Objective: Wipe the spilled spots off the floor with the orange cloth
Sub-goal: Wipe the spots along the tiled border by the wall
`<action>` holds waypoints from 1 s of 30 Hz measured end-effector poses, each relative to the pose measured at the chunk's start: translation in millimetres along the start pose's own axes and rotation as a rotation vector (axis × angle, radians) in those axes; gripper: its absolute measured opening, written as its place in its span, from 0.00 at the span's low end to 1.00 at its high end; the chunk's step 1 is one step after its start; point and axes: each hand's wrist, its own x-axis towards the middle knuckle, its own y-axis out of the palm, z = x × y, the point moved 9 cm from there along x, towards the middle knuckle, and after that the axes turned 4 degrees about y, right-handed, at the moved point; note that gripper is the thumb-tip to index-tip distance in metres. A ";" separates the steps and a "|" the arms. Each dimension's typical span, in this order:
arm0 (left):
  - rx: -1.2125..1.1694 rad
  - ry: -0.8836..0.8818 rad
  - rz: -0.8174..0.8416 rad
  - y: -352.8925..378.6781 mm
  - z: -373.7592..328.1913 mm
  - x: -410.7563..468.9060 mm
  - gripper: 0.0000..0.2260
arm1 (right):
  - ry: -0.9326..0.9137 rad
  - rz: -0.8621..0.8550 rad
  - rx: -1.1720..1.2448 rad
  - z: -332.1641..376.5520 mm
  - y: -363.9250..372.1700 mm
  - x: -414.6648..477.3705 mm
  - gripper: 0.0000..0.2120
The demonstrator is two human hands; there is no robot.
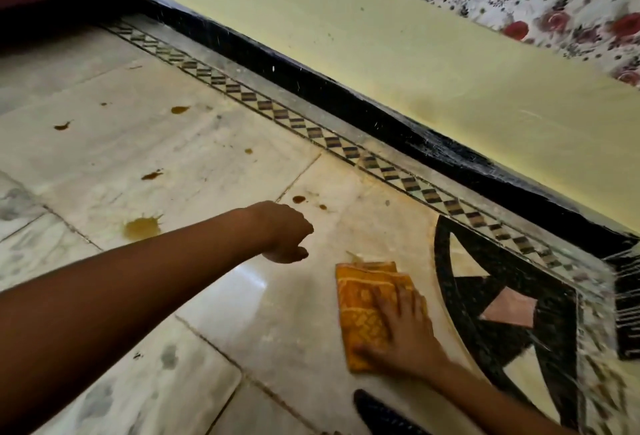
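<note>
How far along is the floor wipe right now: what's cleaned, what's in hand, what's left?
Done: nothing shows clearly as finished; the tile around the orange cloth just looks spot-free. In hand: the right hand presses flat on the folded cloth on the floor, while the left hand hovers empty above it. Left: the large yellow-brown splash, two small drops near the left hand, and several spots farther away all remain.
</note>
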 end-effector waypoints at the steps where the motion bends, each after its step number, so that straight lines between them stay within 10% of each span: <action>1: 0.048 0.001 0.002 3.5 3.0 3.1 0.23 | -0.023 -0.028 0.012 1.8 9.3 0.5 0.48; 5: -0.030 -0.070 0.065 45.9 12.7 4.4 0.22 | -0.174 -0.232 -0.007 -25.9 -7.9 3.1 0.35; 11: -0.234 -0.352 -0.013 113.2 1.1 25.1 0.28 | 0.133 -0.366 0.224 -15.0 -81.9 119.5 0.31; 17: -0.467 -0.499 -0.351 132.9 -1.6 40.5 0.28 | -0.384 -0.228 0.143 -3.2 -17.8 26.2 0.30; 24: -0.470 -0.550 -0.390 131.2 -5.8 40.9 0.24 | 0.191 -0.429 0.150 -62.5 -102.5 151.4 0.32; 30: -0.451 -0.570 -0.386 130.0 24.9 38.9 0.25 | -0.346 -0.320 0.123 75.5 -56.1 109.7 0.33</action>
